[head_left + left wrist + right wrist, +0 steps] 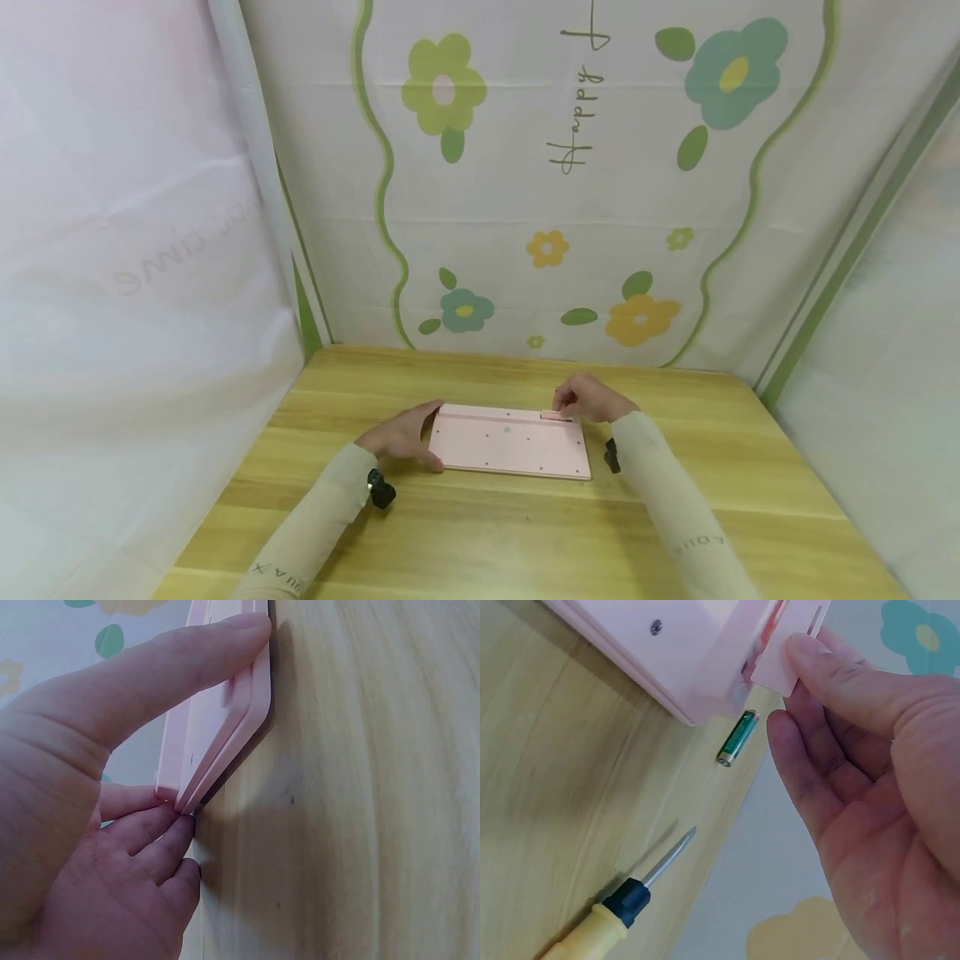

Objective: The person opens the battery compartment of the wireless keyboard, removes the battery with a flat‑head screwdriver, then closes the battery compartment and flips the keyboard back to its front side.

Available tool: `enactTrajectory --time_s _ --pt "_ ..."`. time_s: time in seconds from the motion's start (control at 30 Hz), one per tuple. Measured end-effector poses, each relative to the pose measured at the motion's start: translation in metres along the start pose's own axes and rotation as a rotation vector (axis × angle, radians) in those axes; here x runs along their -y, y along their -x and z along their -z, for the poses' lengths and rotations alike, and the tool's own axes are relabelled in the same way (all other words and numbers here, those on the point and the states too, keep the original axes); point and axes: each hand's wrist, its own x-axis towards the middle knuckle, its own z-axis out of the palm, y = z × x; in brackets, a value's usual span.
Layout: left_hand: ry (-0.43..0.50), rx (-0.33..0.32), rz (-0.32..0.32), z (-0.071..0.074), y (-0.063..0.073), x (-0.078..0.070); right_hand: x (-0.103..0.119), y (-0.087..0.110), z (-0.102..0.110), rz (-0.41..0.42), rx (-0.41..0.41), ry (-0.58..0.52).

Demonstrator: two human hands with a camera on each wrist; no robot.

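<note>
A pink keyboard lies with its screw-dotted underside up on the wooden table. My left hand grips its left end, thumb along the near edge and fingertips at the far corner; the left wrist view shows the thumb over the keyboard's side. At the far right corner my right hand pinches a small pink battery cover between thumb and fingers. The cover is lifted at the battery slot, where a bit of red shows beside it in the right wrist view.
A small green battery lies on the table just past the keyboard's corner. Near it rests a screwdriver with a yellow and black handle. A flower-printed curtain hangs behind the table's far edge, with white cloth at both sides.
</note>
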Motion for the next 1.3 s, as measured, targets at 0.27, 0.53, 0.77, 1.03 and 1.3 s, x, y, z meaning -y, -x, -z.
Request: enactTrajectory --time_s 0.27,0.53,0.77,1.03,1.3 --pt "-0.005 -0.003 -0.001 -0.002 0.000 0.001 0.000 0.001 -0.003 0.010 0.008 0.033" --pt "0.004 0.005 -0.013 -0.003 -0.001 0.001 0.005 0.003 0.001 0.006 0.029 0.021" --pt "0.003 0.003 -0.013 -0.003 -0.002 0.002 0.004 0.002 0.002 -0.022 0.047 -0.009" --pt "0.004 0.001 -0.005 -0.002 -0.003 0.003 0.001 -0.001 0.000 -0.053 0.022 0.014" --pt "-0.008 -0.002 0.000 0.000 -0.002 0.003 -0.002 -0.003 -0.010 0.015 -0.033 0.087"
